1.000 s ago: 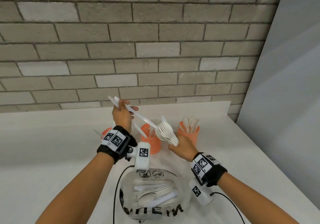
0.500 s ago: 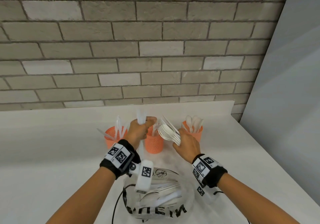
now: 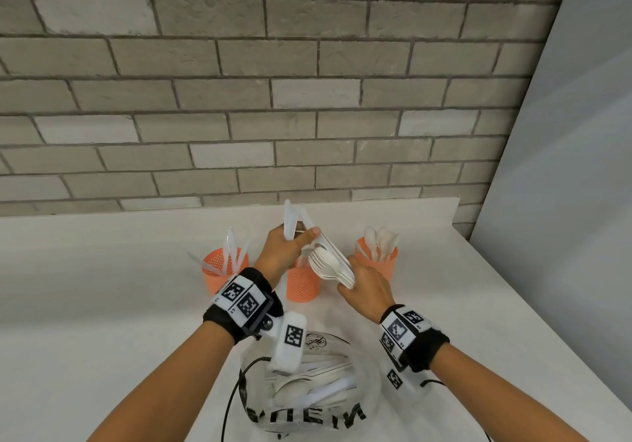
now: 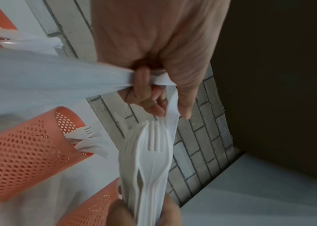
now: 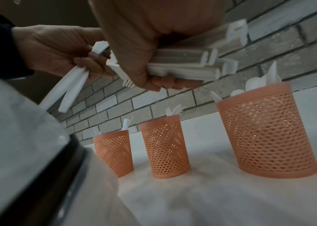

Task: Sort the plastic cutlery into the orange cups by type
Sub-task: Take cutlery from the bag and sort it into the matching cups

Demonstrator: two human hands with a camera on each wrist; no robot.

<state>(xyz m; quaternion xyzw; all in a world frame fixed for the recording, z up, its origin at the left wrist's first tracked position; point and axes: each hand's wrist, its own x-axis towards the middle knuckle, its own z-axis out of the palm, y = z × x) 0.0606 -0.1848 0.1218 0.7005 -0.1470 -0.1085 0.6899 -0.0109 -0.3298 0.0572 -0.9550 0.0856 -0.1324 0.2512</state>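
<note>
Three orange mesh cups stand in a row: the left cup (image 3: 222, 270) holds knives, the middle cup (image 3: 302, 286) forks, the right cup (image 3: 378, 260) spoons. My right hand (image 3: 366, 284) grips a stacked bundle of white forks (image 3: 330, 263) by the handles, tines pointing left, above the middle cup. My left hand (image 3: 287, 250) holds white knives (image 3: 290, 219) upright, and its fingertips touch the fork tines. In the left wrist view the fork stack (image 4: 149, 152) lies under the fingers (image 4: 153, 107). In the right wrist view my right hand (image 5: 149, 61) clamps the fork handles (image 5: 188, 64).
A clear plastic bag (image 3: 307, 390) with several more white cutlery pieces lies on the white table (image 3: 102, 305) in front of the cups, with a black cable beside it. A brick wall (image 3: 307, 99) stands behind and a grey panel on the right.
My left hand came down from a raised position with the knives and moved right to meet the fork bundle. The right hand kept its hold on the forks above the middle cup.
</note>
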